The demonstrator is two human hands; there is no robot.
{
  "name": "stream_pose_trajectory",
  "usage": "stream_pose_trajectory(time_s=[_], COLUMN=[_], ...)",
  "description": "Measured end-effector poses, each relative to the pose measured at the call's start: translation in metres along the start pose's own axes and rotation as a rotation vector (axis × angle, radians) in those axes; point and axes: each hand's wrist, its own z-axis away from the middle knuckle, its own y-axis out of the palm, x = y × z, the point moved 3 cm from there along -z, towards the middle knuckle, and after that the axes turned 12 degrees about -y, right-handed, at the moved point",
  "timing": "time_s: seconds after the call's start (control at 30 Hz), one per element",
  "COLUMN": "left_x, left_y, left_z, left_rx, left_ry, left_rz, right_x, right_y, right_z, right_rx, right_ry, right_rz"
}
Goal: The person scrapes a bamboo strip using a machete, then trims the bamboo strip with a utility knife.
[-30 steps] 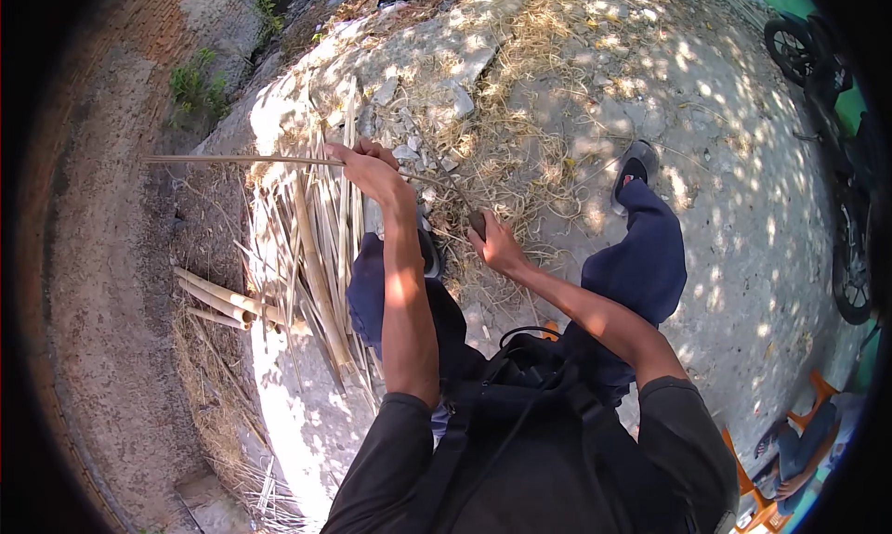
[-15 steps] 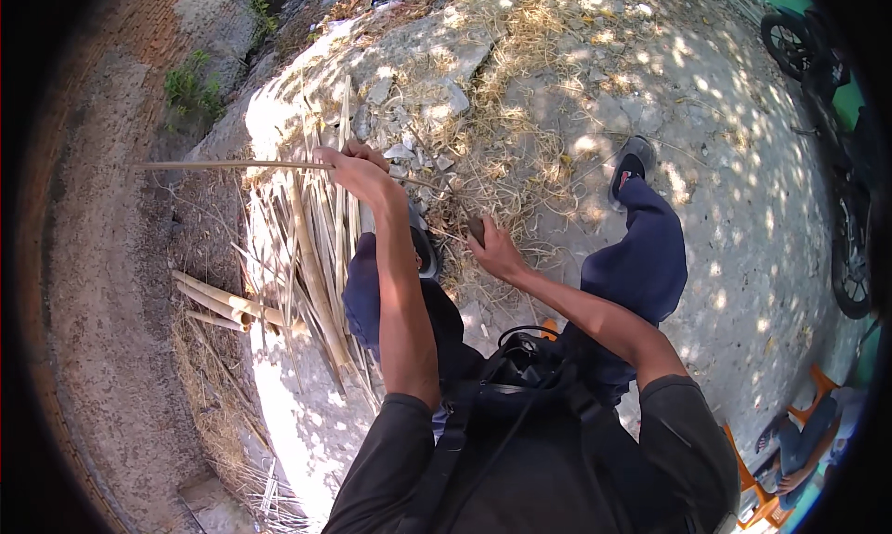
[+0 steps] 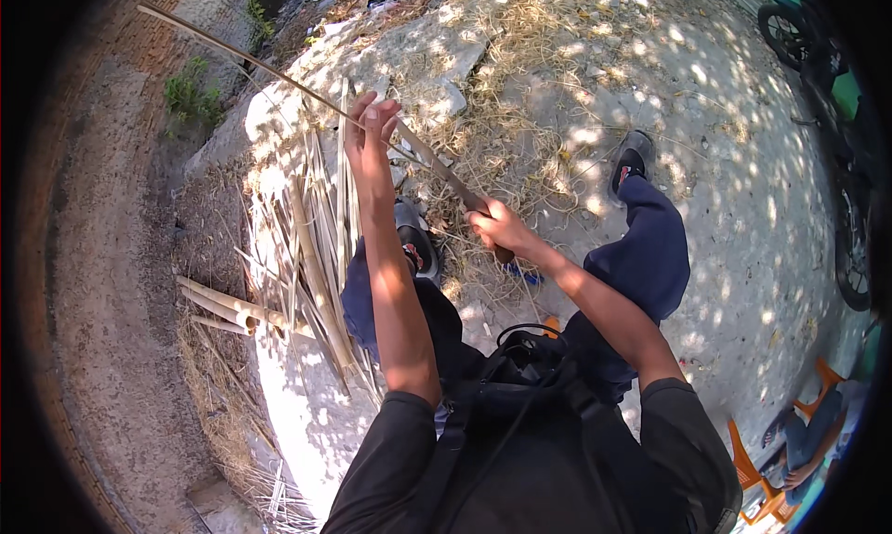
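In the upper left of the frame, a thin strip (image 3: 221, 45) is slanting out from the left hand (image 3: 370, 135), whose grip I cannot tell; at centre, the right hand (image 3: 504, 228) is clamping a long-bladed tool (image 3: 453, 180) by its handle (image 3: 504, 254), presumably leaving the blade (image 3: 423, 150) free.

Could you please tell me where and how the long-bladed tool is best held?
Probably by its brown handle, from the lower right, where the right grip is wrapped around it: that end lies lowest, while the blade slants up-left, toward the left grip.
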Motion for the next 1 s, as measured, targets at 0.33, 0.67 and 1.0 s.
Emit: stream_pose_trajectory(time_s=[0.33,0.67,1.0], left_x=[0.037,0.036,0.037], left_y=[0.024,0.042,0.044], left_z=[-0.004,-0.014,-0.020], left_rx=[0.157,-0.195,0.024], left_ry=[-0.278,-0.172,-0.231], left_rz=[-0.034,0.009,0.229], right_x=[-0.029,0.014,0.001], right_y=[-0.015,0.011,-0.016], right_z=[-0.004,0.012,-0.001], right_rx=[0.073,-0.238,-0.188], right_ry=[0.103,-0.377,-0.057], right_rz=[0.039,0.529,0.407])
